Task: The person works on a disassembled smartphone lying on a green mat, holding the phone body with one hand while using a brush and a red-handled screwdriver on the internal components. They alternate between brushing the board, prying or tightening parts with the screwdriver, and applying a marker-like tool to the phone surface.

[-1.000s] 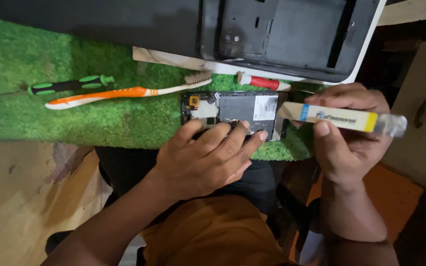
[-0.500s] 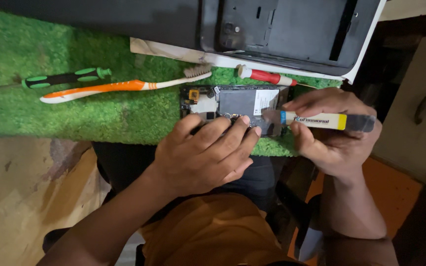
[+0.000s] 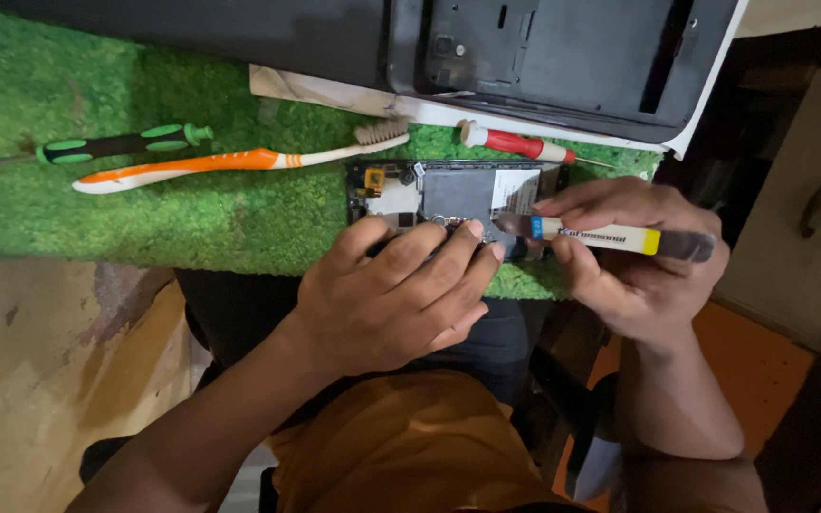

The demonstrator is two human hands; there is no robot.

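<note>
The left hand [image 3: 391, 294] was laid palm down at the centre of the frame, its fingers loosely spread and pressed onto the lower edge of an opened phone [image 3: 453, 195], so that the device was pinned against the green turf mat [image 3: 192, 223] covering the surface. The right hand [image 3: 634, 261], at the right of the frame, was curled around a flat pry tool [image 3: 605, 237], which was pinched between thumb and forefingers near its pale middle. The tool's long axis was set nearly horizontal in the frame, with the grey tip pointed left toward the phone and met with the phone's right end, while the dark rear end was pointed right, past the knuckles. The phone was laid with its long axis left to right, its exposed boards and dark shield faced upward; it was found just above the left hand's fingertips and directly left of the right hand. Above it, toward the upper middle, a red-handled screwdriver [image 3: 515, 144] was seen, and to the upper left an orange and white toothbrush [image 3: 230, 161] with its bristles near the phone's corner, and a green and black screwdriver [image 3: 125, 144] just above that. A dark back cover [image 3: 563, 57] was placed along the top of the frame.
</note>
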